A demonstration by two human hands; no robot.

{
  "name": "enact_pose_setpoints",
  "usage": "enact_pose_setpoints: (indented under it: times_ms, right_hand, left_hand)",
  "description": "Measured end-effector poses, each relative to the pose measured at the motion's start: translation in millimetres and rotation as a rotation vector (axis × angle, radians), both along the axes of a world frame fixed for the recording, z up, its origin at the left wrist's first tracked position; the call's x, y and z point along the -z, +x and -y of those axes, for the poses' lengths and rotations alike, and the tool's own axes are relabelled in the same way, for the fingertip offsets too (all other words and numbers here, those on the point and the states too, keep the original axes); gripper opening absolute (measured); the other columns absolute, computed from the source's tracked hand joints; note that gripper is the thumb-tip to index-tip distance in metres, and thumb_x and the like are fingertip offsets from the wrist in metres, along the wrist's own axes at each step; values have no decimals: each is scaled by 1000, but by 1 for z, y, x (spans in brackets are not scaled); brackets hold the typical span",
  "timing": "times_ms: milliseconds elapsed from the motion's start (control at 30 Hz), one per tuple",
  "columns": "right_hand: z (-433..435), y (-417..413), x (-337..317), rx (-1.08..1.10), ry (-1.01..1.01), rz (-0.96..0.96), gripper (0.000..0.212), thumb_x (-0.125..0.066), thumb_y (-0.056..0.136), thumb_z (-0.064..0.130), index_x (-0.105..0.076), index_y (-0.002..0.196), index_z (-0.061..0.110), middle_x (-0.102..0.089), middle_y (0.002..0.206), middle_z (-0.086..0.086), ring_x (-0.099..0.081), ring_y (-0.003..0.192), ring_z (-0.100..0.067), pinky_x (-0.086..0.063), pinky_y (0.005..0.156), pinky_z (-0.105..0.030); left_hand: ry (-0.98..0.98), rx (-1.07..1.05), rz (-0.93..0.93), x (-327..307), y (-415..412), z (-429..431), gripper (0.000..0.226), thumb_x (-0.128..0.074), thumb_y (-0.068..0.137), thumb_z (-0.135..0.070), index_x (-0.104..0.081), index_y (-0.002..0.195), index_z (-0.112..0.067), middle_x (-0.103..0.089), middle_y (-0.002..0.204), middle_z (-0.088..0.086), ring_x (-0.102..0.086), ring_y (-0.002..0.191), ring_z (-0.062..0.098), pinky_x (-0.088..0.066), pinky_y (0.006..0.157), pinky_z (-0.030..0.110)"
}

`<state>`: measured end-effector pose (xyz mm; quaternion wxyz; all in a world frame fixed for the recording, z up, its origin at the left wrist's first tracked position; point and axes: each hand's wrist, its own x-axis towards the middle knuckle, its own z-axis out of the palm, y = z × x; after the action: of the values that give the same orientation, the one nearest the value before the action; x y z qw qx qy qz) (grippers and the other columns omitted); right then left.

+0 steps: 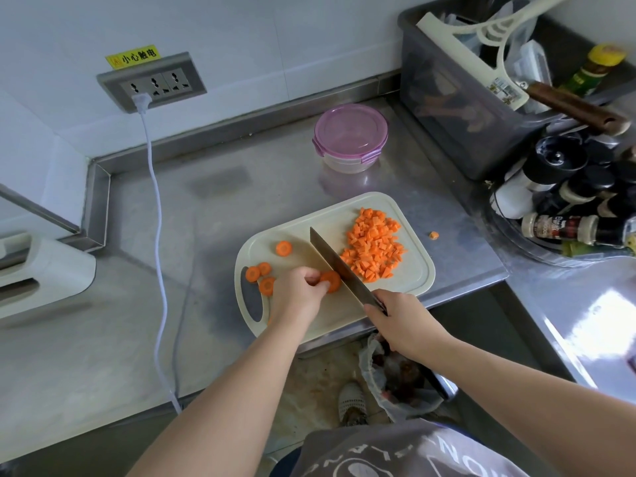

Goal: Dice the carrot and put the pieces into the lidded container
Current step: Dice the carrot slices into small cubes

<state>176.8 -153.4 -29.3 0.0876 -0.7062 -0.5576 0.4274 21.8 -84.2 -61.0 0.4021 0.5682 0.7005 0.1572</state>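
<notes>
So, the left hand (298, 293) pinches a round carrot slice (332, 282) on the cutting board (418, 270). The right hand (402, 325) is wrapped round the knife (339, 266) handle, with the blade right against that slice. An orange diced pile (375, 249) sits just past the blade, and more slices (258, 274) lie left of the left hand. The lidded container (351, 136), pink lid on, is well beyond both hands.

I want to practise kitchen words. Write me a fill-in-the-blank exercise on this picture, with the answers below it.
1. The right hand grips the ____ by its handle.
2. The left hand pinches a carrot ____ beside the blade.
3. The diced carrot lies in a pile on the cutting ____.
4. The container stands on the counter with its lid ____.
Answers: knife; slice; board; on.
</notes>
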Motion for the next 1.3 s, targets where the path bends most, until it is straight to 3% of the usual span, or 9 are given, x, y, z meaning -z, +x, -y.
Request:
enact_pose_setpoints:
  times_ms: [67,200,467,600,767,867,1033,1233,1300]
  right_hand:
    - [2,-1,0,-17,4,17,20,-42,101,26,-58,103,14,-64,89,-5,-63,74,-21,-57,71,-38]
    - [3,-2,1,-47,0,47,19,-39,102,26,-54,100,16,-63,91,-5,-61,78,-19,-54,72,-34]
    - [-1,-9,6,-54,11,59,22,-36,102,25,-49,89,14,-57,83,-4,-55,75,-21,-46,67,-35]
    - [-6,-11,7,-70,13,84,29,-34,102,25,-36,73,22,-48,72,0,-48,66,-19,-42,63,-36]
    - [-9,-8,7,-83,43,105,23,-32,102,24,-39,81,20,-51,76,-2,-53,73,-26,-43,65,-35]
    - [-8,-7,3,-88,119,130,14,-31,101,24,-43,97,20,-54,77,-4,-56,72,-28,-47,64,-39]
    - [-2,-17,3,-180,118,239,32,-31,101,21,-38,133,20,-49,69,-1,-53,65,-25,-43,57,-35]
    - [1,-22,6,-204,144,302,37,-31,101,20,-31,139,21,-42,64,0,-41,52,-19,-29,46,-29]
    - [1,-23,7,-188,143,292,39,-30,101,21,-29,140,23,-43,66,1,-41,54,-19,-32,51,-29]
  left_hand:
    - [-12,-18,-2,1,0,-1,28,-67,87,-23,-67,113,-13,-68,110,-1,-62,102,15,-43,80,22]
    - [-70,-68,45,5,2,-2,24,-68,85,-16,-66,108,-12,-70,104,3,-68,91,19,-55,86,36]
    - [-98,-145,114,5,3,-3,26,-69,84,-19,-67,109,-14,-73,93,4,-69,87,18,-54,87,36]
    - [-86,-168,121,5,4,-6,9,-67,84,-17,-65,93,-19,-71,85,5,-68,84,22,-55,85,39]
    - [-118,-155,119,5,3,-10,14,-67,84,-15,-57,86,-24,-70,79,3,-69,81,19,-57,83,38]
    - [-149,-161,145,5,2,-13,18,-66,84,-13,-58,73,-24,-69,70,1,-70,80,21,-57,82,40]
    - [-164,-151,158,9,0,-15,9,-68,81,-15,-65,75,-22,-72,72,4,-70,80,24,-58,79,44]
    - [-175,-156,179,11,-1,-15,6,-70,79,-18,-66,75,-22,-72,75,3,-70,81,23,-58,79,44]
    - [-177,-166,192,12,-1,-15,8,-70,79,-19,-65,75,-23,-73,79,4,-70,83,24,-58,80,44]
